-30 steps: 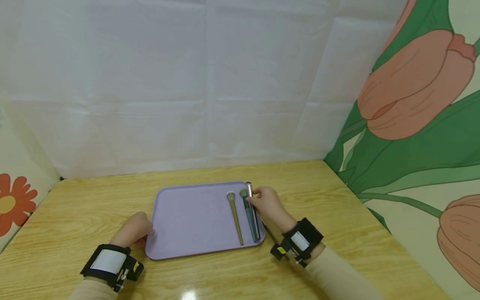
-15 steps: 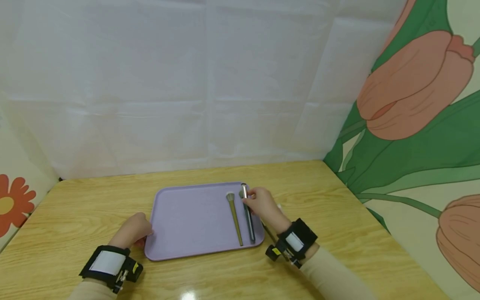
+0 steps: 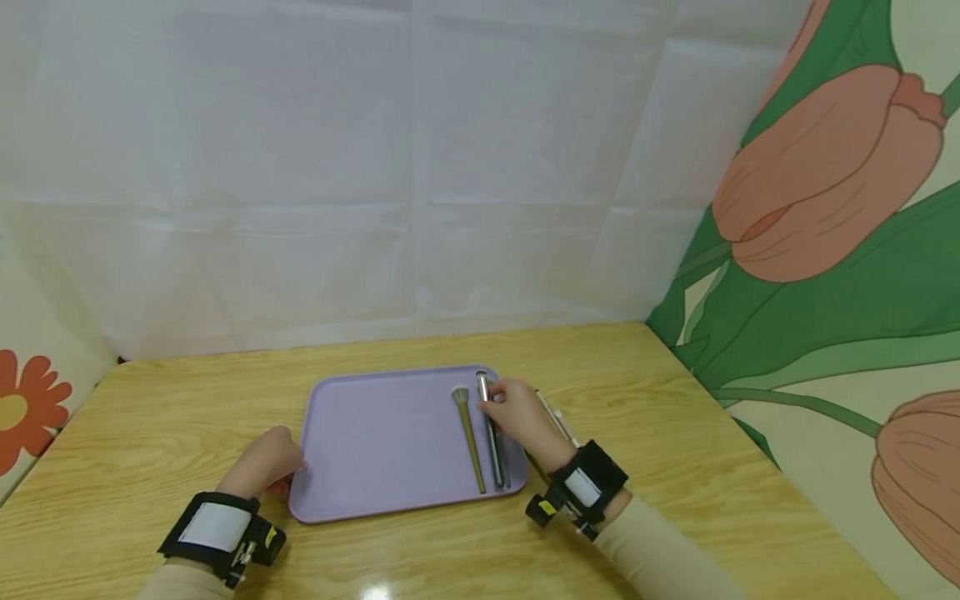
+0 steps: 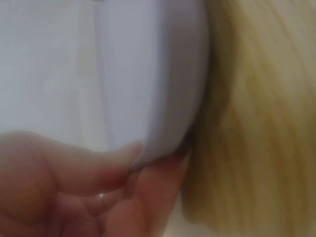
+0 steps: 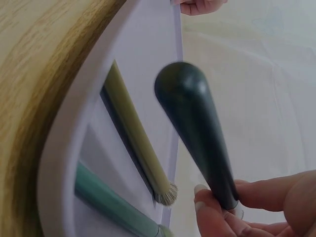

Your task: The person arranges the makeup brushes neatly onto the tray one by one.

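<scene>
At the left edge of the purple tray (image 3: 375,450), my left hand (image 3: 264,460) pinches the rim between thumb and fingers, as the left wrist view shows. My right hand (image 3: 525,417) pinches a makeup brush with a dark handle (image 5: 197,128) near its silver part (image 3: 483,385). In the right wrist view this handle is raised off the tray, its rounded end towards the camera. An olive-handled brush (image 3: 470,437) lies on the tray to its left. A green-handled brush (image 5: 113,202) lies on the tray's right side, mostly hidden in the head view.
Beyond my right wrist, thin sticks with pale ends (image 3: 557,415) lie on the wooden table (image 3: 405,550), partly covered by the arm. A white sheet (image 3: 360,208) hangs behind the table. A flower-printed panel (image 3: 840,333) stands at the right.
My right hand has moved slightly left with the dark brush, over the green one and closer to the olive one. More of the pale-ended sticks shows. The left hand has stayed at the rim.
</scene>
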Tool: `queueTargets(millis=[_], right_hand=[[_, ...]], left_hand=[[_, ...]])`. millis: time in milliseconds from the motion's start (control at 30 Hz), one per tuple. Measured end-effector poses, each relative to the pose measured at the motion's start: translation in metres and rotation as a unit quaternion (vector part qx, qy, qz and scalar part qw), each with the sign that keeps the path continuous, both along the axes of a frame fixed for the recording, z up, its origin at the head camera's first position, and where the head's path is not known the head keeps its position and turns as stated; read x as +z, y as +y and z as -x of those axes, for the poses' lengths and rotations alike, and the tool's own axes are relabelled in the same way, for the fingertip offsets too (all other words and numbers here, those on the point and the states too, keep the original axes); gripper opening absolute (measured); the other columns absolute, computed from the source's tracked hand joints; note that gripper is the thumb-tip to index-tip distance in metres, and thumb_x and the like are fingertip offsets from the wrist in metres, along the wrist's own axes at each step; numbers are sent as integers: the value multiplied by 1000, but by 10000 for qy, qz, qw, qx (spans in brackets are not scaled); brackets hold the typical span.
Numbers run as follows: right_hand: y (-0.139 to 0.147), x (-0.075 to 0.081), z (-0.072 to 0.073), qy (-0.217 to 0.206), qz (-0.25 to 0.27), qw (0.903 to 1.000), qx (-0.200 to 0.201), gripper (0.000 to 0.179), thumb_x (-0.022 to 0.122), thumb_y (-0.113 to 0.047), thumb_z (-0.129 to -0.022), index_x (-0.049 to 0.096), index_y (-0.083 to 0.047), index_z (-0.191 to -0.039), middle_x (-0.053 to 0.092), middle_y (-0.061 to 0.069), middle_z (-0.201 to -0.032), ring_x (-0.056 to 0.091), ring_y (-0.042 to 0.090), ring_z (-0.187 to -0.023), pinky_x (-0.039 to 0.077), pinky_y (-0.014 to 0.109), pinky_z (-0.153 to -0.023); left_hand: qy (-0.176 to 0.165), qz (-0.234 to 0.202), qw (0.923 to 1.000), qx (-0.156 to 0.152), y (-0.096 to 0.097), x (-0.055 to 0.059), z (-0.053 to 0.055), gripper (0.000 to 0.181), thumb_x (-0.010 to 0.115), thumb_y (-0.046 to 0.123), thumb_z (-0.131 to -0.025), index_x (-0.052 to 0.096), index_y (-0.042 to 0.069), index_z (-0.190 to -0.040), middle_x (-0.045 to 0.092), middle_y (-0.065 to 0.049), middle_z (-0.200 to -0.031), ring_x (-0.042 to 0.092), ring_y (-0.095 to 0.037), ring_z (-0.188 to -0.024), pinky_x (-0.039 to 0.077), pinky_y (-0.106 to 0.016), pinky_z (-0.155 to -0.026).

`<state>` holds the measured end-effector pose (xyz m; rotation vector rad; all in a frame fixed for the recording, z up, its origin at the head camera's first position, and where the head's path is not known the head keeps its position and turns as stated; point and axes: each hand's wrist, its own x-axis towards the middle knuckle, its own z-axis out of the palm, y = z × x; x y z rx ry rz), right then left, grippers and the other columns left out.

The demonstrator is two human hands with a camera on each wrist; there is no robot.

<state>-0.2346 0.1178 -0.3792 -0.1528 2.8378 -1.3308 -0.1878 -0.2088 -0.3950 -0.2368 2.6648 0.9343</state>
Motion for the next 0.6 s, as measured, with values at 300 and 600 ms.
queueTargets(millis=[300, 600], right_hand=[[-3, -2, 0, 32, 46, 10000, 21, 22, 69, -5, -86, 64, 10, -102, 65, 10, -74, 55, 12, -52, 48, 26, -49], [-7, -4, 0, 125, 106, 9998, 111, 23, 68, -2, -86, 63, 12, -102, 60, 6, -63, 50, 9, -47, 47, 25, -47]], left_hand=[[-26, -31, 10000, 33, 2, 1, -1, 24, 54, -2, -85, 47, -22, -97, 55, -14, -61, 53, -18, -46, 44, -25, -45], [31, -80, 10000, 39, 1, 0, -1, 21, 53, -3, -85, 48, -21, -95, 54, -15, -62, 51, -18, -46, 44, -25, -46]])
